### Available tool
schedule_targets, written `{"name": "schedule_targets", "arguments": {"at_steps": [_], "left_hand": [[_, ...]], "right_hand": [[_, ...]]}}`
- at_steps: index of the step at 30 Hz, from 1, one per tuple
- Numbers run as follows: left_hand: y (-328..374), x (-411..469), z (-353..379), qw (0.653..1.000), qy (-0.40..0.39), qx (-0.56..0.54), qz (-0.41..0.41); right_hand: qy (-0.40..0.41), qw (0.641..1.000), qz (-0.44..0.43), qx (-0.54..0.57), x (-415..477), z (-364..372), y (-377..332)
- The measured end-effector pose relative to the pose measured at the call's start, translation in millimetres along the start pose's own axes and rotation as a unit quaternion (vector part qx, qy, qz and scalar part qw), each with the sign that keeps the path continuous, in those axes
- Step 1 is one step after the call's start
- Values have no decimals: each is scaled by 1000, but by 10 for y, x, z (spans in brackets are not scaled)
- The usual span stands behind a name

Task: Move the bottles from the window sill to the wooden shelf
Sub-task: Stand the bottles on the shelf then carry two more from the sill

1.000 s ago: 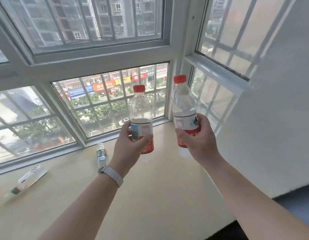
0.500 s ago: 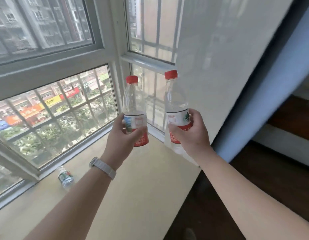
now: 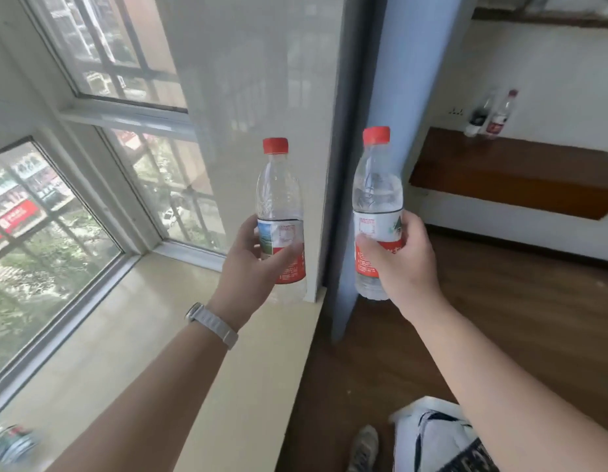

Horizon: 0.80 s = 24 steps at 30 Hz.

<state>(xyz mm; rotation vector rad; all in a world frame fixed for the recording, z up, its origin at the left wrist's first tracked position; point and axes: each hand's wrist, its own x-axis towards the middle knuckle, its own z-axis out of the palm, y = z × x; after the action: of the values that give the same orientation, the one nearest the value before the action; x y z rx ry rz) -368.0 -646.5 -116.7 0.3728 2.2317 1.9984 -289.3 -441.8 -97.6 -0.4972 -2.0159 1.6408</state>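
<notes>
Left bottle [image 3: 278,199] and right bottle [image 3: 377,189] have swung from window sill [image 3: 159,335] toward wooden shelf [image 3: 514,172] | left hand [image 3: 258,257] and right hand [image 3: 405,264] each grip one | carry looks midway

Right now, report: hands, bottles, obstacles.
Left hand holds left bottle, right hand holds right bottle. Shelf ahead, two bottles on it. Blue wall close ahead.

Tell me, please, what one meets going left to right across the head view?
Blurred bottle on the sill, wristwatch, left-hand bottle, right-hand bottle, dark bottle on the wooden shelf, red-labelled bottle.
</notes>
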Motion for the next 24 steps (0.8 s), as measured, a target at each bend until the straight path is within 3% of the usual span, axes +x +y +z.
{"name": "schedule_targets", "arguments": {"at_steps": [24], "left_hand": [[313, 1702, 3521, 973, -224, 58, 15]], "right_hand": [[185, 978, 80, -44, 1778, -2573, 1029]]}}
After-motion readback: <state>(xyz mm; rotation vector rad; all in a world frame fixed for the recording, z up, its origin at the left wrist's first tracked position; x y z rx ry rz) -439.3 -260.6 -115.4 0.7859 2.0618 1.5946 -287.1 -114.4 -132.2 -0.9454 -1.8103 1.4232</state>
